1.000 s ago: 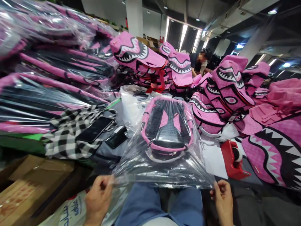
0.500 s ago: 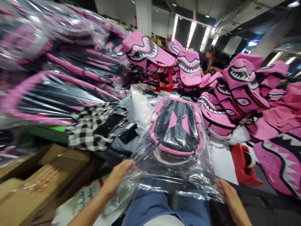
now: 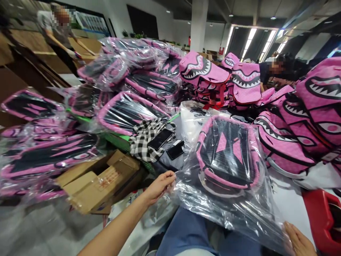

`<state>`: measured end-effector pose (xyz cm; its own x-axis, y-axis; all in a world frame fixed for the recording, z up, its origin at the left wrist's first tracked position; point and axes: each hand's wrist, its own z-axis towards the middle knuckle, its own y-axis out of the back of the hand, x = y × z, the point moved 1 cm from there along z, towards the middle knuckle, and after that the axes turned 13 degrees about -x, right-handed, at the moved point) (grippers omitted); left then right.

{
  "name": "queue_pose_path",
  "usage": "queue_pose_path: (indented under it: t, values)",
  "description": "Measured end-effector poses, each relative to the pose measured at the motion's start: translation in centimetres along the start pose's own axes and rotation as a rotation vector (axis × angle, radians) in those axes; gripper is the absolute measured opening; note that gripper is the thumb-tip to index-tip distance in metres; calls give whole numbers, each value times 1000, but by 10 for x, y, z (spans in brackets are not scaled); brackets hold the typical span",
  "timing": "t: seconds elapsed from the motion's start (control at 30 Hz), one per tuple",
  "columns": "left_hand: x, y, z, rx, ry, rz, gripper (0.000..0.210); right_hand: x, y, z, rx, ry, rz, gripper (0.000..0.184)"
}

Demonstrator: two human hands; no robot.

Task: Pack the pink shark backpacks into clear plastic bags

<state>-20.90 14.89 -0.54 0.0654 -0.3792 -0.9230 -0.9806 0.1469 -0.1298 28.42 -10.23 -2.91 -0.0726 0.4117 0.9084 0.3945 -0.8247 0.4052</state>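
Observation:
A pink and black backpack lies back side up inside a clear plastic bag, the bag's mouth toward my lap. My left hand pinches the left corner of the bag's opening. At the right corner, my right hand grips the film, partly cut off by the frame's lower edge. The plastic is stretched between both hands. Just left of the bag, a phone and a small black case rest on the table, the phone on a black-and-white checked cloth.
Bagged backpacks are piled at left and behind. Unbagged pink shark-mouth backpacks stand at right. A red tape dispenser sits near my right hand. An open cardboard box is at lower left. One person stands far left; another bends at the back right.
My view has swung left, so things sit further right in the picture and a standing person appears. Both hands still hold the bag's corners, and its mouth now slants down to the right.

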Motion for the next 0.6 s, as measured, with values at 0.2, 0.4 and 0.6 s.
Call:
queue_pose_path:
  t: [0.2, 0.4, 0.6]
  values:
    - [2, 15, -8, 72, 42, 42, 51, 13, -4, -19, -10, -151, -23, 62]
    - [15, 43, 3, -182, -437, 404, 55, 3, 14, -46, -147, 204, -133, 86]
    - [30, 52, -18, -6, -1122, 851, 36, 6, 33, -78, -163, 692, -173, 42]
